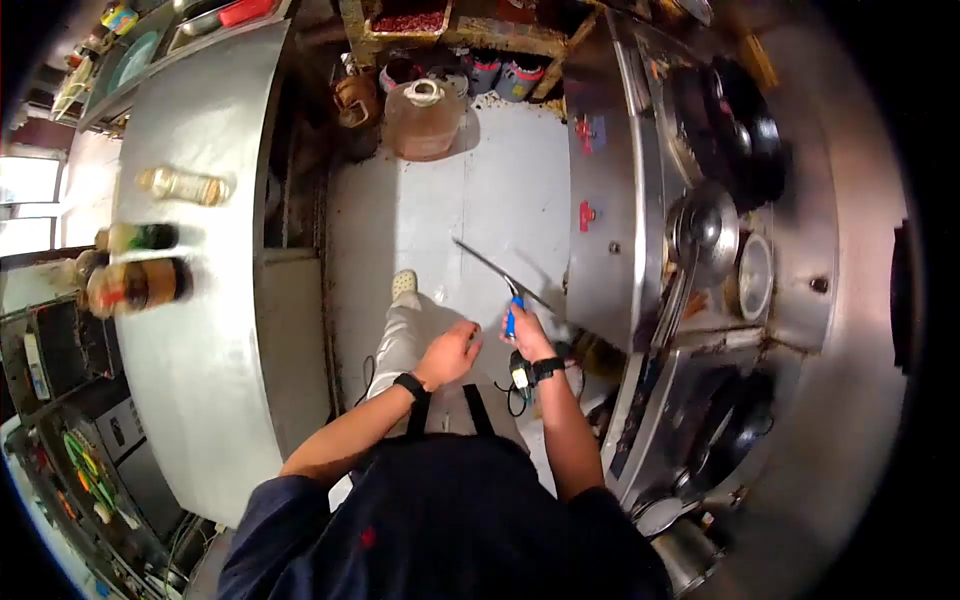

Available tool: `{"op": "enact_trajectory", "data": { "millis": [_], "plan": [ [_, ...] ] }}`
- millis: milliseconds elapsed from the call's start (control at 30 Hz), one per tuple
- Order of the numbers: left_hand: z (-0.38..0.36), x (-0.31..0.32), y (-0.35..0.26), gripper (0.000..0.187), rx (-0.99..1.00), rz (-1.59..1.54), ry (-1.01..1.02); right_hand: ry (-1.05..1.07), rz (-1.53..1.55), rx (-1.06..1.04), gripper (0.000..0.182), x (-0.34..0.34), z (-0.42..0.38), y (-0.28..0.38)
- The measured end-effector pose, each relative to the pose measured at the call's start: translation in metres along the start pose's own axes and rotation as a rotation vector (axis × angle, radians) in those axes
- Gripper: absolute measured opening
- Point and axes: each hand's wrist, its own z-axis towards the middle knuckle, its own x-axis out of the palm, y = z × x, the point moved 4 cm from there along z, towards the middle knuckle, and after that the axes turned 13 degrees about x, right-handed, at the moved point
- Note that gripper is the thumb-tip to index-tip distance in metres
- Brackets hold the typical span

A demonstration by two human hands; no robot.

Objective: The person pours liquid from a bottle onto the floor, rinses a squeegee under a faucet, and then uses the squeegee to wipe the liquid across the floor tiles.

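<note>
A squeegee with a blue handle [514,318] and a long thin blade is gripped in my right hand [527,335]. Its blade slants across the view above the pale floor, pointing away from me. My left hand [450,356] is just left of it, holding nothing, its fingers loosely bent and the thumb apart. Dark bands circle both wrists. Below my hands are my pale trousers and one cream clog [404,283] on the floor.
On the left, a steel counter [215,330] bears several bottles, including a brown one [140,286]. A steel cooking range [612,190] with woks [735,135] lines the right. A large jug [424,120] stands on the floor [440,195] ahead, before a low shelf.
</note>
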Motion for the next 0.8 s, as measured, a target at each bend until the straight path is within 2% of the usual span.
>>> {"op": "enact_trajectory", "data": {
  "millis": [67,100,167,233,300,367,400,433,500,567,600,633,700,800],
  "plan": [
    [0.038,-0.015,0.013,0.025,-0.082,-0.023,0.108,-0.21,-0.08,0.001,0.032,-0.005,0.011,0.027],
    [0.055,-0.022,0.023,0.025,-0.089,-0.037,0.108,-0.219,-0.088,0.012,0.032,-0.007,0.023,0.038],
    [0.095,-0.034,0.06,0.024,-0.063,-0.056,0.139,-0.347,-0.138,0.0,0.034,-0.017,0.076,0.061],
    [0.124,-0.046,0.091,0.023,-0.101,-0.099,0.108,-0.412,-0.239,-0.004,0.034,-0.042,0.161,0.061],
    [0.147,-0.062,0.128,0.021,-0.309,-0.16,0.004,-0.638,-0.569,-0.158,0.039,-0.052,0.231,0.085],
    [0.152,-0.062,0.166,0.02,-0.441,-0.209,-0.021,-0.473,-0.303,-0.123,0.047,-0.036,0.262,0.12],
    [0.16,-0.063,0.184,0.019,-0.532,-0.244,-0.061,-0.467,-0.295,-0.106,0.047,-0.037,0.299,0.123],
    [0.169,-0.064,0.192,0.019,-0.54,-0.233,-0.052,-0.552,-0.4,-0.071,0.047,-0.038,0.338,0.131],
    [0.182,-0.067,0.197,0.017,-0.458,-0.107,-0.194,-0.619,-0.492,-0.041,0.047,-0.038,0.409,0.159],
    [0.191,-0.056,0.212,0.018,-0.474,-0.072,-0.161,-0.403,-0.333,0.021,0.043,-0.028,0.425,0.181],
    [0.204,-0.05,0.224,0.018,-0.466,-0.046,-0.181,-0.411,-0.318,0.036,0.043,-0.04,0.469,0.176],
    [0.221,-0.044,0.23,0.018,-0.474,-0.049,-0.168,-0.484,-0.347,-0.189,0.044,-0.054,0.524,0.164],
    [0.255,-0.019,0.248,0.018,-0.601,-0.22,-0.103,-0.56,-0.379,-0.407,0.049,-0.07,0.578,0.182],
    [0.296,0.026,0.284,0.017,-0.515,-0.327,-0.06,-0.367,-0.106,-0.062,0.042,-0.083,0.588,0.237]
  ]
}}
